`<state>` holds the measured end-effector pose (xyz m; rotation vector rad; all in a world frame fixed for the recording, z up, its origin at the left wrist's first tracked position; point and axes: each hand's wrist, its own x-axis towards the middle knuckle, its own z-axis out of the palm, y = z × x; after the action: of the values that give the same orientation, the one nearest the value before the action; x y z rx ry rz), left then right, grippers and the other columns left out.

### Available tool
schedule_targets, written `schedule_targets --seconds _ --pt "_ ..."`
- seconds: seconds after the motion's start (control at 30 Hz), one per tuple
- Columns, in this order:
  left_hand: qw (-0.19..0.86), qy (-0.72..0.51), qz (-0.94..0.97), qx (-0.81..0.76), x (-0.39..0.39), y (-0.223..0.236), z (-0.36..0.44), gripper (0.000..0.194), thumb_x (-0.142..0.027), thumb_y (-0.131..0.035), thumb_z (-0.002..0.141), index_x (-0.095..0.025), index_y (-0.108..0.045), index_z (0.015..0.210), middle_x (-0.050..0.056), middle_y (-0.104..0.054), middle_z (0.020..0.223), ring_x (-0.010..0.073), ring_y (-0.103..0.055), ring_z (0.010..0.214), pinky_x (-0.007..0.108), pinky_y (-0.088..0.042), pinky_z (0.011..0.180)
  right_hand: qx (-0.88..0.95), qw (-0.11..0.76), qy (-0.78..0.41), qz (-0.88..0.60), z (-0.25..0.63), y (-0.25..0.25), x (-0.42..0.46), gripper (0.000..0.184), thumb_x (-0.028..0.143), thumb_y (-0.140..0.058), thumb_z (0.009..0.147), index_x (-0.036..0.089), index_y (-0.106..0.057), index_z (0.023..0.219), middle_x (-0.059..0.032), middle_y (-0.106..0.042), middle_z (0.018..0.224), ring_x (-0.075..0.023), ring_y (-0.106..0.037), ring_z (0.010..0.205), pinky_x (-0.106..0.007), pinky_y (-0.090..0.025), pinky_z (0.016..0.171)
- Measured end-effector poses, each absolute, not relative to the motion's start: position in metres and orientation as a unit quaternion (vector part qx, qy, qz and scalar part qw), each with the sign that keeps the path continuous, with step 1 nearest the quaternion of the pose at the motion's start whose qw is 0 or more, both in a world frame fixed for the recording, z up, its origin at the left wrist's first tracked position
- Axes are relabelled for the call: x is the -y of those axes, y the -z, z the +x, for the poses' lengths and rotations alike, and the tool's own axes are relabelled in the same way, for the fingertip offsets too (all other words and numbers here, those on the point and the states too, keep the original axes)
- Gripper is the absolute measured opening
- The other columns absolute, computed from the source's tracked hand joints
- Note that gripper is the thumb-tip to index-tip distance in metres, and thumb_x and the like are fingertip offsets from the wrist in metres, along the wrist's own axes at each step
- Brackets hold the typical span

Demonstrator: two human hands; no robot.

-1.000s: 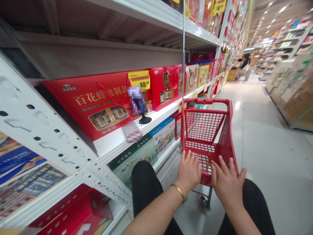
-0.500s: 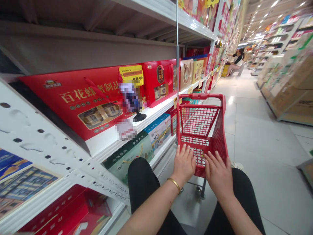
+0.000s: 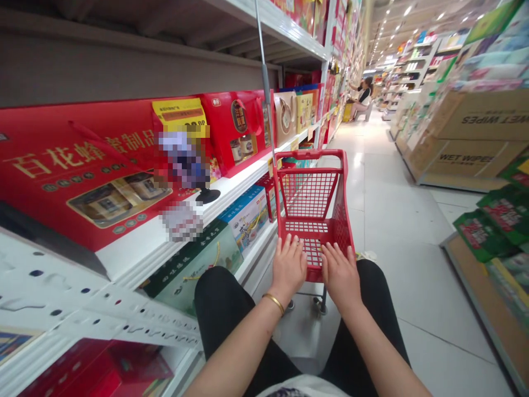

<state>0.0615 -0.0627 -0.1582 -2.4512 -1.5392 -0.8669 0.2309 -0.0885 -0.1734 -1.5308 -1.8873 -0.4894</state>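
A long pale tiled supermarket floor [image 3: 392, 231], white perforated metal shelving [image 3: 70, 292] along its left side, cardboard wet-wipes displays [image 3: 467, 138] along its right, rows of bright ceiling lights [image 3: 407, 11] above it

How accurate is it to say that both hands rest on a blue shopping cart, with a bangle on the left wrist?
The cart is red, not blue, as the head view shows; the left hand and right hand do rest on it, with the bangle on the left wrist.
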Motion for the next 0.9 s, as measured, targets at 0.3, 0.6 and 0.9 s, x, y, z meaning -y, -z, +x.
schedule_targets --seconds 0.3,0.6,0.9 --pt "0.036 0.296 -0.827 0.477 0.055 0.161 0.04 0.054 -0.023 -0.039 0.103 -0.011 -0.039 0.156 0.011 -0.049 0.158 0.024 -0.036 0.152 0.05 -0.031 0.127 0.751 0.311 0.152 -0.562 0.197 0.173 0.078 0.037 0.024 -0.042 0.105 0.011 -0.069 0.127 -0.0154 -0.071 0.13 -0.0238 -0.069 0.118 -0.046 -0.037 0.121" --pt "-0.059 0.352 -0.818 0.451 0.037 0.168 0.035 0.076 -0.012 -0.035 0.096 -0.021 -0.007 0.166 0.005 -0.019 0.172 0.0235 -0.011 0.16 0.053 -0.028 0.128 0.736 0.29 0.133 -0.597 0.208 0.17 0.07 0.039 0.026 -0.041 0.106 0.009 -0.068 0.127 -0.0168 -0.072 0.127 -0.024 -0.07 0.115 -0.044 -0.041 0.117" --pt "-0.061 0.389 -0.79 0.47 0.045 0.179 0.04 0.082 -0.008 -0.034 0.094 -0.022 0.005 0.166 0.004 -0.01 0.174 0.0229 -0.01 0.16 0.051 -0.023 0.13 0.748 0.328 0.15 -0.557 0.209 0.172 0.079 0.034 0.022 -0.045 0.105 0.014 -0.067 0.129 -0.0115 -0.071 0.131 -0.0234 -0.067 0.122 -0.05 -0.028 0.125"
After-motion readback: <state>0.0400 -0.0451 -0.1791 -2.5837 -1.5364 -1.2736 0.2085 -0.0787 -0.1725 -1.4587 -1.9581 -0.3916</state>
